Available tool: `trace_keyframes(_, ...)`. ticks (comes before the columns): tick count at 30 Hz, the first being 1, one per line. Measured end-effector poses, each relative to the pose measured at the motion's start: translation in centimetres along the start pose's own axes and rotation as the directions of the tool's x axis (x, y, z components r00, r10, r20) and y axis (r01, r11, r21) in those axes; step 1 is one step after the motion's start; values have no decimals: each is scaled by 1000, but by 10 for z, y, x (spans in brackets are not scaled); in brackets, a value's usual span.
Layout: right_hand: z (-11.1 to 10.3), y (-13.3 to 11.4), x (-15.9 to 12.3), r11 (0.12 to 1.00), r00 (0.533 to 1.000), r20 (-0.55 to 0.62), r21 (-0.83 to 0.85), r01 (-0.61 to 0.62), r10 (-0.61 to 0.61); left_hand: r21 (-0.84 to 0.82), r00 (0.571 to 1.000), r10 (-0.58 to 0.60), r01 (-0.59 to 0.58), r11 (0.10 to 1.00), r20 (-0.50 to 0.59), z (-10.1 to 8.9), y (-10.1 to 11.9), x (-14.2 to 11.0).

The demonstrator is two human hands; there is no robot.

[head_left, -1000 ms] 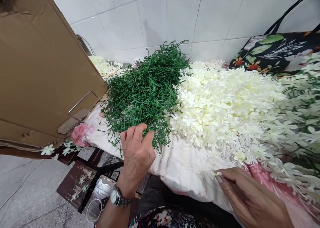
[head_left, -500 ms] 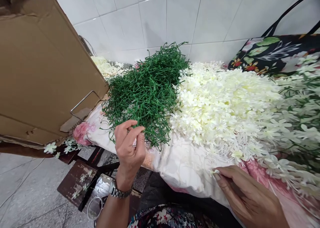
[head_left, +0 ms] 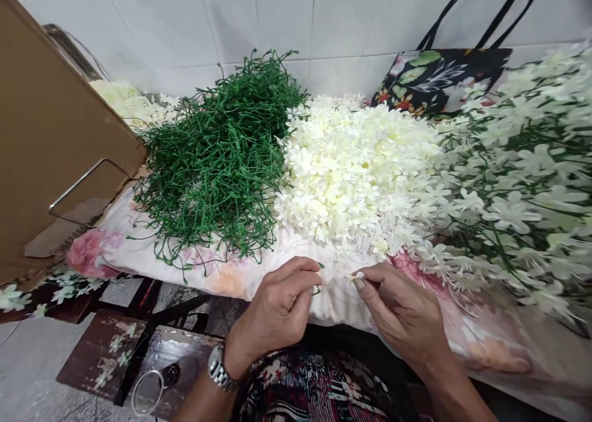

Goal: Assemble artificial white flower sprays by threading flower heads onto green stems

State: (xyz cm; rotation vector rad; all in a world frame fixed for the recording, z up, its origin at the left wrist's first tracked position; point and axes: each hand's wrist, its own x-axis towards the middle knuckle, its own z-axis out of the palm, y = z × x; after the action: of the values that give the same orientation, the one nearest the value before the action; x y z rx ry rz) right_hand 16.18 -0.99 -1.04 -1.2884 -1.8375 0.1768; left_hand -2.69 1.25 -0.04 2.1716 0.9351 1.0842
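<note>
My left hand, with a metal watch on its wrist, is closed in a pinch on a small green plastic stem, of which only the tips show. Facing it a short way to the right, my right hand pinches a small white flower piece between thumb and forefinger. The two held pieces are apart. Beyond my left hand lies a tangled heap of green stems. A pile of loose white artificial flowers lies beside it, past my right hand.
A flowered cloth covers the work surface. Flowers on green stems are heaped at the right. A cardboard box stands at the left. Against the tiled wall rests a black floral bag. Below left is a wooden stool.
My left hand has moved right, away from the green heap, with a stem in its pinch. The right hand has come closer to it, still pinching the flower piece. The view has shifted right.
</note>
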Motion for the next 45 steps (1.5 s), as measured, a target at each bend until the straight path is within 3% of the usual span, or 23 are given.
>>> trace_keyframes(7,-1,0,1,999,999,36,47,-21,19,-47,987,-157,159,986,42,-15,0,2)
trace_keyframes(13,-1,0,0,997,1000,18,73,-11,10,138,944,-330,331,934,-31,-1,4,14)
trace_keyframes(16,0,1,0,997,1000,24,73,-19,17,257,948,-316,315,914,-38,7,3,16)
trace_keyframes(19,0,1,-1,998,999,29,68,-17,15,387,956,-293,262,884,22,11,3,15)
trace_keyframes(22,0,1,-1,998,1000,27,69,-17,15,415,958,-283,244,876,35,12,3,14)
trace_keyframes(28,-1,1,-2,996,1000,14,91,-5,4,257,962,-274,269,928,-18,11,11,13)
trace_keyframes(31,-2,1,-3,995,1000,22,104,-12,9,135,944,-328,331,934,-47,11,17,12)
trace_keyframes(37,-2,0,-3,993,998,60,118,-29,22,-148,889,-458,453,879,-2,16,16,7)
trace_keyframes(41,-2,0,-3,992,999,48,126,-12,6,-227,866,-497,474,850,-50,19,16,6)
trace_keyframes(45,-1,2,-4,991,999,51,133,-9,3,-305,824,-566,534,789,-23,20,19,7)
